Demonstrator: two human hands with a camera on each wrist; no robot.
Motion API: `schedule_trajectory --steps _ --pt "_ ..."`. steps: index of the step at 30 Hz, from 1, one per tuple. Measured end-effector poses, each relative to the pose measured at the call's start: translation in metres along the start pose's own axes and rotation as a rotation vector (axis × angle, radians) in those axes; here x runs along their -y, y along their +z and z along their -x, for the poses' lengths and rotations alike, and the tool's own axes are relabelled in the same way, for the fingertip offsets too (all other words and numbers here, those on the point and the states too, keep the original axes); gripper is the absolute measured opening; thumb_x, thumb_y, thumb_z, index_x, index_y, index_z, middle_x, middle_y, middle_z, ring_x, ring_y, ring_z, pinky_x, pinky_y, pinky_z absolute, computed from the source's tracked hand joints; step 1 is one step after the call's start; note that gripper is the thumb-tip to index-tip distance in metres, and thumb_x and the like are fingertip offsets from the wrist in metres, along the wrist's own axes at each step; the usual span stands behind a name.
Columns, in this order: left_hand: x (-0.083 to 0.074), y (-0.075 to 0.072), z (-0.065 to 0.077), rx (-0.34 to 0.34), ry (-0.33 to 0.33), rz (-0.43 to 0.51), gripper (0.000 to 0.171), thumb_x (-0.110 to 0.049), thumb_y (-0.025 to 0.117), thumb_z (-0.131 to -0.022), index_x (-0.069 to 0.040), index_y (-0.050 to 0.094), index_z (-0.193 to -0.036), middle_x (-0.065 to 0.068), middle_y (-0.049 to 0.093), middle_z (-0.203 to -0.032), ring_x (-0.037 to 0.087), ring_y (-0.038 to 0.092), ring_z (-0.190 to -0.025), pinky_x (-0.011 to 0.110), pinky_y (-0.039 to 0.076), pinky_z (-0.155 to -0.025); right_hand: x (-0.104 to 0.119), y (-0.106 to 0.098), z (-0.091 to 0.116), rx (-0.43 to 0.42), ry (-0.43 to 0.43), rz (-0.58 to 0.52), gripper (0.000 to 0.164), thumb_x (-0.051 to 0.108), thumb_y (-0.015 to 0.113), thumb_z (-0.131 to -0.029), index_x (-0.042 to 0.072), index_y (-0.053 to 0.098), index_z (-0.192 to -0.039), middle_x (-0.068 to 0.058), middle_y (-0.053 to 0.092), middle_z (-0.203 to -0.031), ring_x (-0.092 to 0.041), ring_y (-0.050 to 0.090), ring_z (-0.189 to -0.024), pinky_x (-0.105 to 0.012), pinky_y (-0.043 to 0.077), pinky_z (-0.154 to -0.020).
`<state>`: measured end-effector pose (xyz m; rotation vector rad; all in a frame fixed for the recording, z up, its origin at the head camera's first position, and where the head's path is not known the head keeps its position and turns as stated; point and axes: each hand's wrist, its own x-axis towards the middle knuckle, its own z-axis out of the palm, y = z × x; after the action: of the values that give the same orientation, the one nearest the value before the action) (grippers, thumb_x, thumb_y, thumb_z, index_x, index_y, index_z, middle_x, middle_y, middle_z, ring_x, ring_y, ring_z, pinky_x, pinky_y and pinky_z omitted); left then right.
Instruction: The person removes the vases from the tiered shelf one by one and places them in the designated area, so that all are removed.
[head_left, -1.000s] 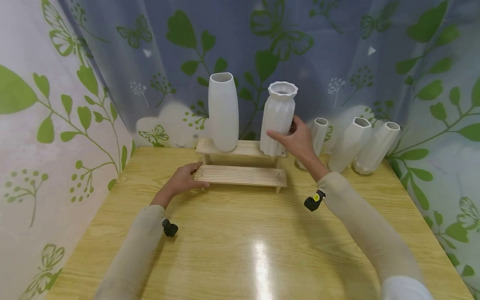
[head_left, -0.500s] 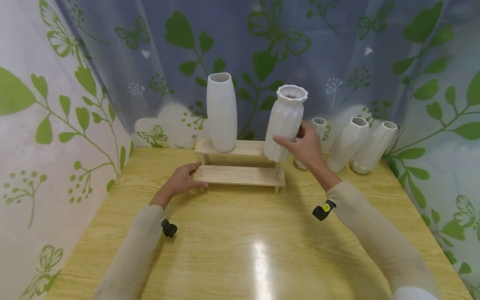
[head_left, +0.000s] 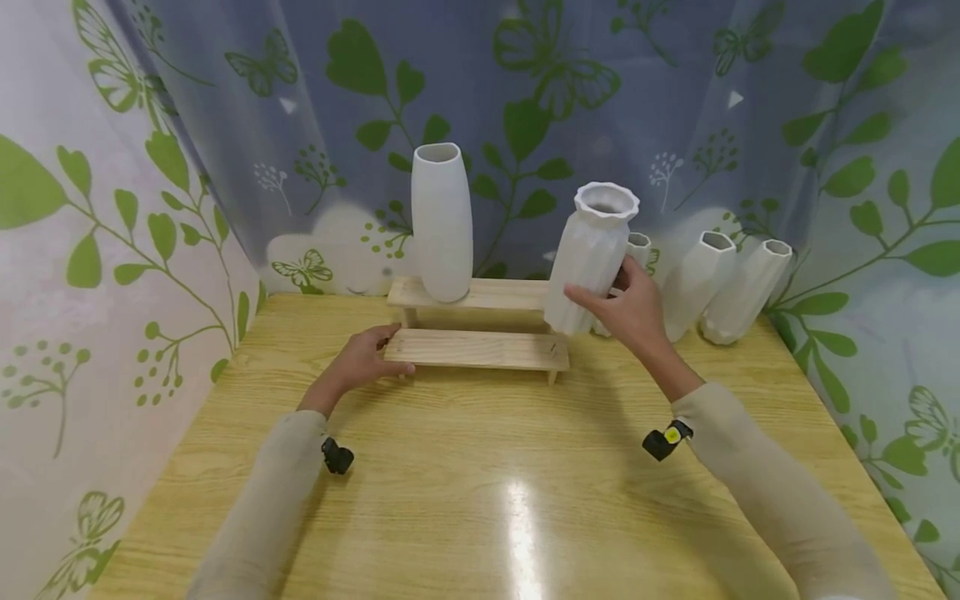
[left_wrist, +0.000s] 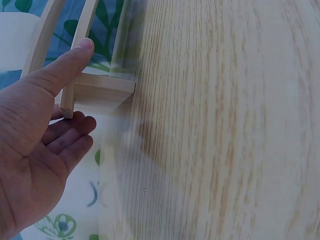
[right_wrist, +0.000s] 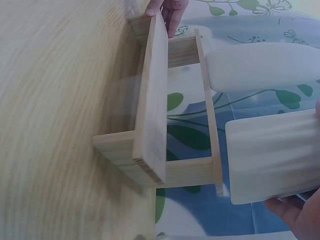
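Blue-and-white curtain backdrop [head_left: 360, 67], green leaf and butterfly print, head view; wood-grain worktop [head_left: 420, 483]. Near its back edge: two-tier wooden stand [head_left: 478, 348] bearing one tall smooth vase [head_left: 442, 225]. Fluted vase [head_left: 588, 262], tilted, at the stand's right end, right hand's [head_left: 632, 307] grip curled round its side. Three white vases [head_left: 701, 279], back right corner. Left wrist view: left hand's [left_wrist: 30, 140] grip pinching the lower tier [left_wrist: 85, 22] at its end. Right wrist view: fluted vase's base apart from the upper tier [right_wrist: 209, 105].
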<state>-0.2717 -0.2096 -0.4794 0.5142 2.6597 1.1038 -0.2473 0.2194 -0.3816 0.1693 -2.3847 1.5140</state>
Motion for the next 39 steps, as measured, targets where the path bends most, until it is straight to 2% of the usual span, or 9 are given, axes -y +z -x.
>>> schedule_trajectory --steps 3,9,13,21,28,34,39 --pt "0.0 0.0 -0.001 -0.001 -0.006 0.002 0.095 -0.039 0.08 -0.09 -0.001 0.029 -0.16 0.026 0.033 -0.161 0.047 0.039 -0.144 0.059 0.039 -0.114 -0.004 -0.004 0.007 -0.016 0.003 -0.004 0.072 0.041 0.089 -0.08 0.01 0.059 -0.138 -0.012 0.066 -0.128 -0.027 0.065 -0.115 -0.047 0.058 -0.092" --pt "0.001 0.0 -0.001 0.002 -0.014 0.018 0.095 -0.039 0.081 -0.089 -0.002 0.03 -0.161 0.025 0.033 -0.161 0.046 0.038 -0.144 0.058 0.04 -0.114 -0.011 -0.014 0.019 -0.05 0.037 0.029 0.071 0.043 0.088 -0.08 0.011 0.06 -0.137 -0.012 0.067 -0.125 -0.025 0.065 -0.112 -0.03 0.057 -0.084" --pt "0.003 0.0 -0.002 0.005 -0.014 0.032 0.096 -0.04 0.081 -0.089 -0.004 0.03 -0.161 0.023 0.034 -0.162 0.045 0.038 -0.144 0.057 0.04 -0.114 -0.018 -0.023 0.026 -0.066 0.053 0.043 0.072 0.044 0.088 -0.08 0.011 0.059 -0.138 -0.012 0.067 -0.125 -0.024 0.064 -0.112 -0.023 0.055 -0.081" --pt "0.003 0.0 -0.002 0.004 -0.001 0.033 0.095 -0.039 0.082 -0.088 -0.002 0.031 -0.16 0.024 0.034 -0.161 0.047 0.039 -0.144 0.058 0.041 -0.113 -0.036 -0.038 0.035 -0.083 0.053 0.0 0.066 0.038 0.088 -0.082 0.012 0.059 -0.136 -0.007 0.065 -0.125 -0.015 0.062 -0.109 -0.017 0.055 -0.079" --pt "0.003 0.0 -0.002 0.003 -0.001 0.026 0.095 -0.038 0.082 -0.088 -0.002 0.031 -0.16 0.024 0.035 -0.161 0.045 0.039 -0.144 0.057 0.04 -0.114 -0.049 -0.048 0.042 -0.118 0.09 0.021 0.064 0.037 0.088 -0.081 0.01 0.061 -0.133 -0.006 0.065 -0.12 -0.01 0.062 -0.103 -0.014 0.054 -0.075" --pt "0.002 0.0 -0.002 0.008 -0.009 0.03 0.097 -0.04 0.082 -0.088 -0.003 0.03 -0.16 0.024 0.034 -0.162 0.046 0.038 -0.144 0.057 0.04 -0.114 -0.06 -0.056 0.048 -0.117 0.122 0.054 0.066 0.037 0.088 -0.082 0.012 0.06 -0.136 -0.005 0.065 -0.12 -0.009 0.061 -0.103 -0.014 0.054 -0.074" --pt "0.002 0.0 -0.003 0.011 -0.006 0.03 0.097 -0.041 0.082 -0.088 -0.003 0.03 -0.161 0.022 0.033 -0.162 0.045 0.038 -0.145 0.057 0.04 -0.114 -0.07 -0.063 0.051 -0.152 0.148 0.09 0.067 0.037 0.088 -0.082 0.012 0.06 -0.136 -0.005 0.065 -0.119 -0.007 0.061 -0.101 -0.012 0.052 -0.073"
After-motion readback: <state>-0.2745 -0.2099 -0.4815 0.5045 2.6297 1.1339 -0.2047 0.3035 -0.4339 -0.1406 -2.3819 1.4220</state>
